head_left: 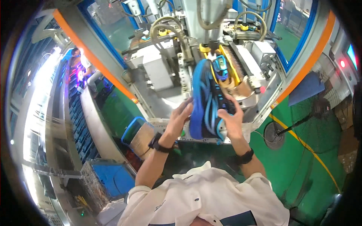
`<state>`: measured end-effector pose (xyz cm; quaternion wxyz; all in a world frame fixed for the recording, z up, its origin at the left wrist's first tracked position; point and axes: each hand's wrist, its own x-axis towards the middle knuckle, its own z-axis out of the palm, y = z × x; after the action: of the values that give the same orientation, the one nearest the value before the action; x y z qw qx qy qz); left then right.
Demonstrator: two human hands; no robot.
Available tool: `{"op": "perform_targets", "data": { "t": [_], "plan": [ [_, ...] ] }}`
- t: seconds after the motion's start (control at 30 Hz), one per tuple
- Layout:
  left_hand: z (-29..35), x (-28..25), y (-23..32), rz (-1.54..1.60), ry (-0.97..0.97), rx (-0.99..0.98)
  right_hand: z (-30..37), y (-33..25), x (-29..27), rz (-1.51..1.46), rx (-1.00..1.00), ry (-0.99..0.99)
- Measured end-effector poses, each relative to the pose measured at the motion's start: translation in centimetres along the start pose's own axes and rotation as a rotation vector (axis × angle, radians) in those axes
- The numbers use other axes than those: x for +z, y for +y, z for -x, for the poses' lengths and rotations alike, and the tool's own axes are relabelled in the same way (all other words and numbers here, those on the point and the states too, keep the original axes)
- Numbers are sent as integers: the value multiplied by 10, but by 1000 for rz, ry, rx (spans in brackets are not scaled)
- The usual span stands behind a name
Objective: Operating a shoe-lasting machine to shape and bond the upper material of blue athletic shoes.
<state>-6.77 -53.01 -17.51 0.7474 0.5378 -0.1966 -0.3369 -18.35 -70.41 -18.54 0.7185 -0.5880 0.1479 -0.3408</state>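
Head view, blue and black lace-up sports shoe (206, 101) held upright before a grey metal machine (166, 71), left hand (180, 116) pressed against its blue sole side, right hand (230, 119) clasped round its laced upper, standing fan (320, 113) on green floor (301, 165) at right.

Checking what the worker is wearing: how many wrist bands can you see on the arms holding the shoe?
2. One black band sits on the left wrist below the left hand; the other black band sits on the right wrist below the right hand. Both hands hold the blue shoe.
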Motion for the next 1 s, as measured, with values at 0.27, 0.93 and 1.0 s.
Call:
{"op": "perform_targets", "data": {
  "t": [0.27,0.93,1.0],
  "plan": [
    [-286,-8,-92,-800,394,169,-51,-26,-133,163,-77,402],
    [-136,-51,18,277,405,-326,-372,-16,-47,1229,177,-18],
    [-78,-69,38,92,496,-398,-391,29,9,1269,303,-116]
  ]
}}
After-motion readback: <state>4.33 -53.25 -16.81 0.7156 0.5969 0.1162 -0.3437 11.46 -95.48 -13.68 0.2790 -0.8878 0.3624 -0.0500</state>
